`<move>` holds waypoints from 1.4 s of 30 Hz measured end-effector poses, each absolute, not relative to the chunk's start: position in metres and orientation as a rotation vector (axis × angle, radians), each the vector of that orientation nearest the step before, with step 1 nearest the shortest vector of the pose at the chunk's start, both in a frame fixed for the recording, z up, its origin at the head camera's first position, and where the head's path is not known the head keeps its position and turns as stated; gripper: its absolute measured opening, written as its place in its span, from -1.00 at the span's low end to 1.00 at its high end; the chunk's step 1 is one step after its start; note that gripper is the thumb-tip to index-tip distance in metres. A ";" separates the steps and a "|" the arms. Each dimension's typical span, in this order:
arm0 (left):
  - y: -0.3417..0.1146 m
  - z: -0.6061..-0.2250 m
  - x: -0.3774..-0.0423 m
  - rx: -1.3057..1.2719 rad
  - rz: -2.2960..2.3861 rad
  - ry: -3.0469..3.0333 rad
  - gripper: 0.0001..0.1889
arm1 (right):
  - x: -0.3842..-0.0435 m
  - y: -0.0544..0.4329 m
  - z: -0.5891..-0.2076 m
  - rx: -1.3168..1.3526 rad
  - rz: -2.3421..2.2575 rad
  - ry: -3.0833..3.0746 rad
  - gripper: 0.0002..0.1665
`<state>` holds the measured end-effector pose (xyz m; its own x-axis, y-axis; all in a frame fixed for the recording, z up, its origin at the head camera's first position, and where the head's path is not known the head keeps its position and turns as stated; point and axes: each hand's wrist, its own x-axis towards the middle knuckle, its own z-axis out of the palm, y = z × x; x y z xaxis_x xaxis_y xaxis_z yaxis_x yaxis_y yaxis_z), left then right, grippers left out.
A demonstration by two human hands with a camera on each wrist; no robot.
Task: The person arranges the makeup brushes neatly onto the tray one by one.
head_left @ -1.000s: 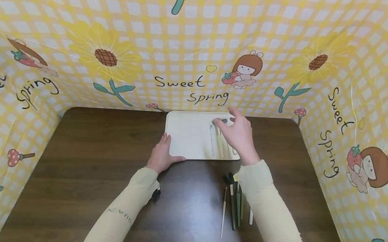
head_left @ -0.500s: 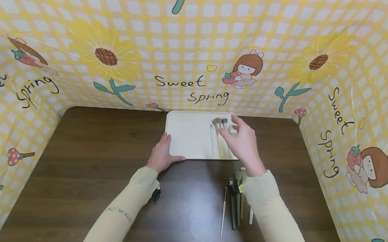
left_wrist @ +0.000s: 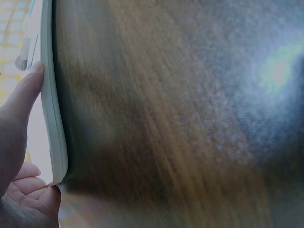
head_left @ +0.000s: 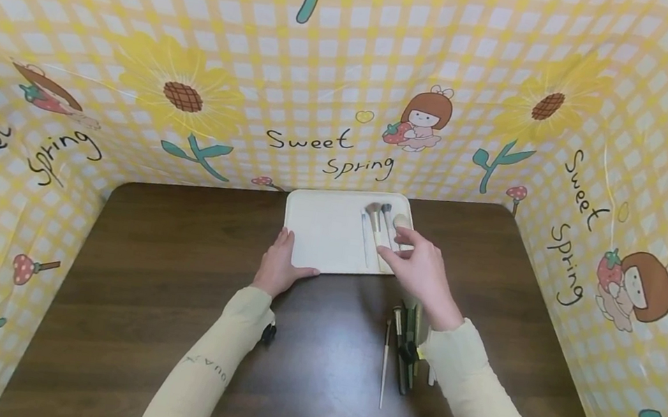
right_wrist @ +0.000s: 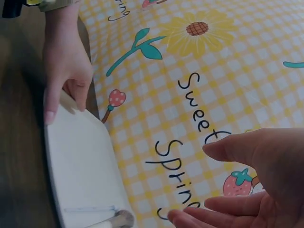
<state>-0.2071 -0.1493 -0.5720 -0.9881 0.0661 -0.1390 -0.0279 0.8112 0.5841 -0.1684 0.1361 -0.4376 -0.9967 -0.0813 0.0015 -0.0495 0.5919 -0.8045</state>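
A white tray (head_left: 324,235) lies at the table's back edge. My left hand (head_left: 278,266) grips its near left corner, thumb along the front rim and fingers curled at the side. On the tray's right part several makeup brushes lie side by side: a thin pale one (head_left: 365,237), a brown-bristled one (head_left: 374,210), a dark-bristled one (head_left: 387,209) and a pale-headed one (head_left: 399,220). My right hand (head_left: 423,271) hovers over the handle ends at the tray's near right, thumb and fingers apart, nothing between them. In the right wrist view its fingers (right_wrist: 232,206) are loosely extended.
On the dark wood table (head_left: 172,286), in front of the tray's right side, lies a bunch of brushes (head_left: 402,379), partly under my right forearm. A thin brush (head_left: 383,377) lies at its left. Yellow checked cloth (head_left: 338,82) rises around the back and sides.
My right hand has drawn back from the tray's far edge toward its near right, uncovering the brush heads on the tray. My left hand and the tray have stayed put.
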 end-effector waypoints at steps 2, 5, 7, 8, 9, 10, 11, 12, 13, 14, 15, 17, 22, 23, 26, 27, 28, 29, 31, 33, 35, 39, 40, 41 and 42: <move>-0.149 -0.572 -0.206 0.027 0.924 2.839 0.26 | -0.165 0.138 -0.442 -0.092 -1.377 2.773 -0.27; -0.149 -0.572 -0.206 0.030 0.923 2.838 0.25 | -0.159 0.141 -0.451 -0.072 -1.352 2.774 -0.29; -0.149 -0.572 -0.206 0.027 0.931 2.838 0.24 | -0.155 0.142 -0.458 -0.069 -1.333 2.776 -0.32; -0.149 -0.571 -0.206 0.027 0.932 2.839 0.24 | -0.153 0.143 -0.462 -0.066 -1.318 2.776 -0.34; -0.149 -0.571 -0.206 0.027 0.932 2.839 0.24 | -0.151 0.143 -0.466 -0.060 -1.302 2.771 -0.35; -0.149 -0.571 -0.206 0.028 0.934 2.840 0.24 | -0.149 0.144 -0.470 -0.054 -1.283 2.766 -0.37; -0.150 -0.571 -0.206 0.029 0.933 2.840 0.24 | -0.147 0.144 -0.474 -0.050 -1.262 2.762 -0.38; -0.150 -0.572 -0.206 0.026 0.934 2.839 0.24 | -0.145 0.145 -0.477 -0.044 -1.235 2.757 -0.39; -0.150 -0.572 -0.207 0.027 0.932 2.838 0.24 | -0.143 0.146 -0.480 -0.039 -1.208 2.750 -0.41; -0.150 -0.572 -0.207 0.031 0.925 2.839 0.24 | -0.140 0.146 -0.483 -0.034 -1.184 2.741 -0.42; -0.150 -0.572 -0.207 0.034 0.922 2.840 0.25 | -0.138 0.147 -0.486 -0.023 -1.163 2.732 -0.45; -0.150 -0.573 -0.208 0.037 0.924 2.843 0.24 | -0.133 0.149 -0.490 -0.015 -1.139 2.705 -0.51; -0.150 -0.572 -0.208 0.033 0.923 2.847 0.24 | -0.124 0.154 -0.499 0.006 -1.101 2.583 -0.75; -0.150 -0.572 -0.207 0.033 0.920 2.847 0.24 | -0.122 0.155 -0.501 0.005 -1.078 2.556 -0.75; -0.149 -0.571 -0.207 0.033 0.919 2.844 0.24 | -0.118 0.158 -0.505 -0.015 -0.978 2.511 -0.71; -0.149 -0.571 -0.207 0.033 0.920 2.844 0.24 | -0.116 0.158 -0.507 -0.028 -0.948 2.508 -0.70; -0.149 -0.570 -0.206 0.032 0.920 2.843 0.24 | -0.115 0.159 -0.509 -0.041 -0.932 2.508 -0.71; -0.149 -0.570 -0.206 0.032 0.921 2.843 0.24 | -0.114 0.159 -0.510 -0.052 -0.916 2.514 -0.71; -0.149 -0.571 -0.206 0.041 0.919 2.850 0.23 | -0.112 0.159 -0.512 -0.073 -0.888 2.534 -0.71; -0.149 -0.571 -0.206 0.045 0.920 2.856 0.23 | -0.111 0.159 -0.516 -0.081 -0.868 2.547 -0.69; -0.149 -0.571 -0.206 0.052 0.916 2.860 0.23 | -0.109 0.159 -0.518 -0.073 -0.845 2.551 -0.67; -0.149 -0.571 -0.207 0.053 0.910 2.863 0.22 | -0.107 0.157 -0.527 -0.061 -0.802 2.562 -0.64; -0.149 -0.571 -0.207 0.052 0.908 2.863 0.22 | -0.107 0.156 -0.529 -0.062 -0.791 2.569 -0.63; -0.149 -0.571 -0.207 0.051 0.906 2.863 0.22 | -0.106 0.155 -0.530 -0.066 -0.775 2.575 -0.63; -0.149 -0.571 -0.207 0.050 0.904 2.862 0.22 | -0.105 0.155 -0.532 -0.073 -0.763 2.581 -0.62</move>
